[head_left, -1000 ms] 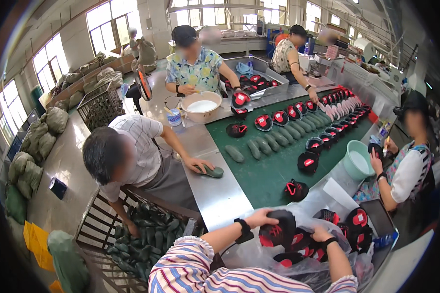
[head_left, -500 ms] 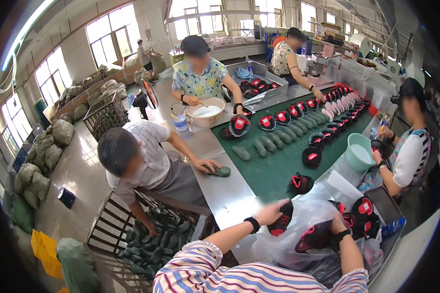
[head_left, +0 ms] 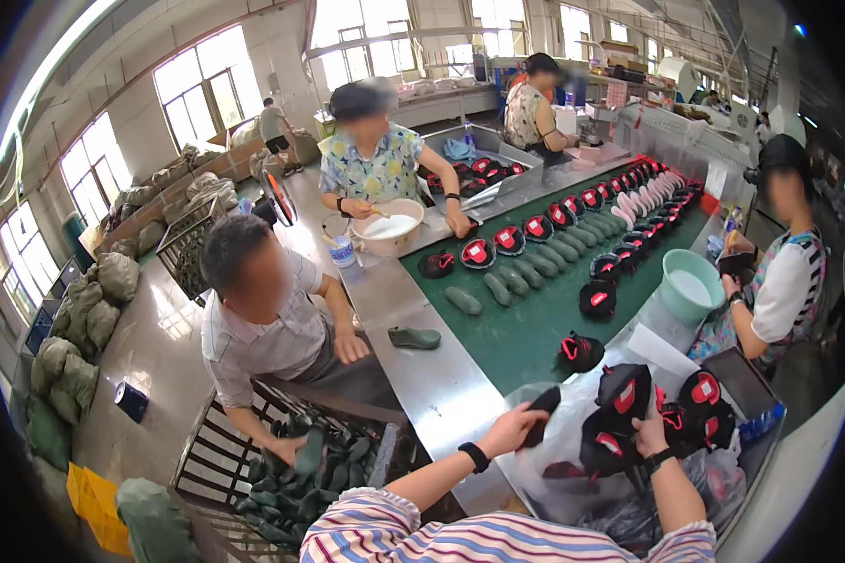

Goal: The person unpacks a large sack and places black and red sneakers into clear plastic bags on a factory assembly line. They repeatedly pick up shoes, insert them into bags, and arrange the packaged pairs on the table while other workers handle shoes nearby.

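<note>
My left hand (head_left: pixel 514 428) is closed on a black shoe upper (head_left: pixel 540 415) at the left side of a clear plastic bag (head_left: pixel 530 467). My right hand (head_left: pixel 650 437) grips black-and-red shoe uppers (head_left: pixel 623 390) above the bag's opening; a second one hangs just below, and the fingers are partly hidden. More black-and-red uppers (head_left: pixel 702 388) lie in the metal tray to the right of my right hand. A single upper with red lacing (head_left: pixel 580 352) sits on the green belt beyond the bag.
The green conveyor belt (head_left: pixel 498 349) carries rows of uppers, green shoe lasts (head_left: pixel 526 272) and pink pieces. Co-workers sit on both sides, one with a green basin (head_left: pixel 693 286), another with a cream basin (head_left: pixel 392 225). A crate of lasts (head_left: pixel 190 483) stands at left.
My right hand has lifted uppers out of the bag; my left hand has lowered slightly. The left co-worker has let go of the last on the table and holds one at the crate.
</note>
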The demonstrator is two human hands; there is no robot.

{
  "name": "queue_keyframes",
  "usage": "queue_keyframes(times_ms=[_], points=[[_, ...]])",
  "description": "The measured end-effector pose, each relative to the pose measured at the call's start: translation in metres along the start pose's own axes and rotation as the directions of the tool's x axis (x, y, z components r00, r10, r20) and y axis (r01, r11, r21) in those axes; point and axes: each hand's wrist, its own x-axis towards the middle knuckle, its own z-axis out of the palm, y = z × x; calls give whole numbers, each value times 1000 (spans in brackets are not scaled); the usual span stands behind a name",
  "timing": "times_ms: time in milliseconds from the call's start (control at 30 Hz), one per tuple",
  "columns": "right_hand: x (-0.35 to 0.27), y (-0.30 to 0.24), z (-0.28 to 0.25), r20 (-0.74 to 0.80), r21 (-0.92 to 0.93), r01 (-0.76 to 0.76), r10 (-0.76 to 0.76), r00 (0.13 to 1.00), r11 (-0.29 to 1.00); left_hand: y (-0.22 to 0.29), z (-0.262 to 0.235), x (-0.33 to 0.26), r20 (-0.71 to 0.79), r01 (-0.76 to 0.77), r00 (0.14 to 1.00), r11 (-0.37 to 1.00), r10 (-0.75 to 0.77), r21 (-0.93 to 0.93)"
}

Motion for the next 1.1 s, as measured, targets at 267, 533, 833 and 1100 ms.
queue_keyframes(times_ms=[267,533,833,1100], points=[[-17,8,48,-76,-293,-115,97,992,949,20,39,12,-86,-300,947,948,310,111],[-18,18,33,-207,78,-131,144,968,988,10,55,20,79,-25,996,998,30,-64],[-22,24,26,-172,-156,-62,35,984,986,-64,110,46,-63,-218,975,974,215,-55],[-44,-25,27,-33,-270,-30,22,999,962,3,22,28,-263,-342,852,862,453,374]])
